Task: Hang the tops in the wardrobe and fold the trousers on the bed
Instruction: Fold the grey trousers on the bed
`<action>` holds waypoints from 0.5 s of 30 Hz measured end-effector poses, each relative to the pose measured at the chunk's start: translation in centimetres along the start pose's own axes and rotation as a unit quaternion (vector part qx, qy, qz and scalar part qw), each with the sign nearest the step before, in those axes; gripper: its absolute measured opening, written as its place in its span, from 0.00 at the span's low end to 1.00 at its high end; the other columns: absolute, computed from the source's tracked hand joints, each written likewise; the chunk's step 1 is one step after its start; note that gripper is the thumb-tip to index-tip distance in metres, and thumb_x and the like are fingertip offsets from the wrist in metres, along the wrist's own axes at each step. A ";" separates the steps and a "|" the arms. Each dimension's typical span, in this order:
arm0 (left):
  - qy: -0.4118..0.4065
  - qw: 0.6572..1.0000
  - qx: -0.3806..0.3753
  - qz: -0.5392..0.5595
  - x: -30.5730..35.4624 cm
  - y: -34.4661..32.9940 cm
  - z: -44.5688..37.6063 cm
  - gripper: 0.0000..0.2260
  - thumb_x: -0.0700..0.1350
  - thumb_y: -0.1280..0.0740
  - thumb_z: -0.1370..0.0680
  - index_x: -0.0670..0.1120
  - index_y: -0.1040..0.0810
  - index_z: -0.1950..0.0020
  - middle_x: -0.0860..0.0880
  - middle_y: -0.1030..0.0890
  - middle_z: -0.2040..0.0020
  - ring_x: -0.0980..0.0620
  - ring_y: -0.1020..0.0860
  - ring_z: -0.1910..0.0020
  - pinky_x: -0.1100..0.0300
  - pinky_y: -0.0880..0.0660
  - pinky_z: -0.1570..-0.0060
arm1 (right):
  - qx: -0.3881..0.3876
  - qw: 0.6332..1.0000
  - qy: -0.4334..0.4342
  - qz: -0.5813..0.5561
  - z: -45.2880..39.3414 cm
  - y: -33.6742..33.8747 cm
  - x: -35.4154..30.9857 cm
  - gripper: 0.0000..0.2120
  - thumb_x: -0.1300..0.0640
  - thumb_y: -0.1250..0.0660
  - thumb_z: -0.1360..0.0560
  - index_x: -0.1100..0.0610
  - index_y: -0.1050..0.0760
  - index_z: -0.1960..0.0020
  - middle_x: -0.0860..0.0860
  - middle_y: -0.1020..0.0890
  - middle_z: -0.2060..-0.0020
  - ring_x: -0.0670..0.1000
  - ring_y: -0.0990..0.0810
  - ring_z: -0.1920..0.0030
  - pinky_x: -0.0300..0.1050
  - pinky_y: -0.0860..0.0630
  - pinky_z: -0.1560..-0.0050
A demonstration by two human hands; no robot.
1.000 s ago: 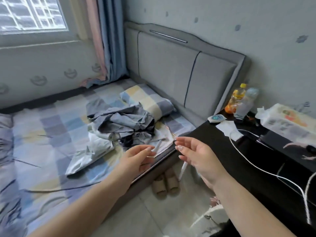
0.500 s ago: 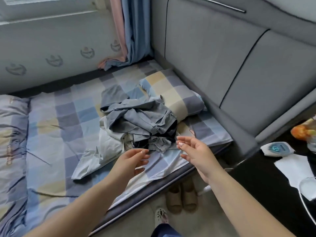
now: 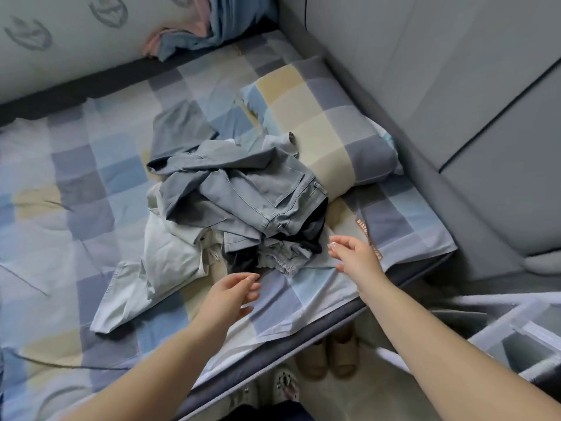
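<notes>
Denim trousers point(image 3: 255, 192) are seen crumpled on top of a tangled heap on the bed point(image 3: 76, 183), beside the pillow point(image 3: 328, 129), with a pale top point(image 3: 164, 256) and a dark garment point(image 3: 243, 256) caught underneath. Nothing is held: the left hand point(image 3: 233, 294) and right hand point(image 3: 355, 253) are relaxed, fingers loose, just short of the heap. If one piece is pulled, the others could be dragged off the edge.
</notes>
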State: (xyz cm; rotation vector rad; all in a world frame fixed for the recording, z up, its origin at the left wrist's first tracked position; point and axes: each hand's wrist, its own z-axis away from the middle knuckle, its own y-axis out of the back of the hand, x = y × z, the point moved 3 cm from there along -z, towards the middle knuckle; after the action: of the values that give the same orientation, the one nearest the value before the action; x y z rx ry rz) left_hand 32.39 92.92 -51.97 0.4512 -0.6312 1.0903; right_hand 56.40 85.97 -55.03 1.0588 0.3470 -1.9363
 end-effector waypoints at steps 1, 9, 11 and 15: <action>0.008 1.000 0.004 -0.001 -0.5 0.0 -1.4 0.06 0.44 0.35 0.20 0.45 0.20 0.48 0.49 0.18 0.58 0.53 0.22 0.61 0.60 0.24 0.58 | 0.000 1.000 -0.008 0.002 -1.3 -0.5 0.7 0.07 0.59 0.36 0.23 0.50 0.22 0.48 0.47 0.19 0.54 0.43 0.21 0.53 0.37 0.26 0.59; -0.007 0.998 -0.001 -0.060 -4.0 -2.0 -14.8 0.07 0.45 0.34 0.21 0.50 0.20 0.45 0.50 0.16 0.49 0.55 0.20 0.53 0.56 0.23 0.50 | -0.038 0.998 -0.035 -0.033 -12.9 -5.9 5.9 0.11 0.58 0.36 0.22 0.52 0.26 0.40 0.45 0.21 0.49 0.44 0.23 0.46 0.39 0.25 0.49; -0.064 0.992 -0.002 -0.105 -3.7 -2.5 -18.6 0.09 0.44 0.34 0.21 0.56 0.20 0.45 0.56 0.18 0.49 0.63 0.21 0.53 0.63 0.25 0.50 | -0.037 0.996 -0.051 -0.057 -15.8 -7.6 7.5 0.15 0.57 0.36 0.22 0.52 0.28 0.35 0.49 0.25 0.41 0.48 0.25 0.39 0.44 0.26 0.42; -0.179 0.955 -0.011 -0.238 -3.4 -3.5 -25.0 0.18 0.42 0.32 0.23 0.59 0.25 0.36 0.59 0.23 0.51 0.70 0.26 0.59 0.80 0.32 0.58 | -0.016 0.984 -0.097 -0.151 -20.6 -10.1 10.6 0.26 0.58 0.34 0.23 0.49 0.38 0.27 0.54 0.31 0.31 0.50 0.26 0.38 0.45 0.25 0.45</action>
State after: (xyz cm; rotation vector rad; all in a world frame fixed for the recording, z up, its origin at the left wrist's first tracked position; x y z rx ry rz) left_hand 40.71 104.83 -72.93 0.7474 -0.8002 0.5440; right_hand 56.79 97.96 -77.27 0.8233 0.4475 -2.2761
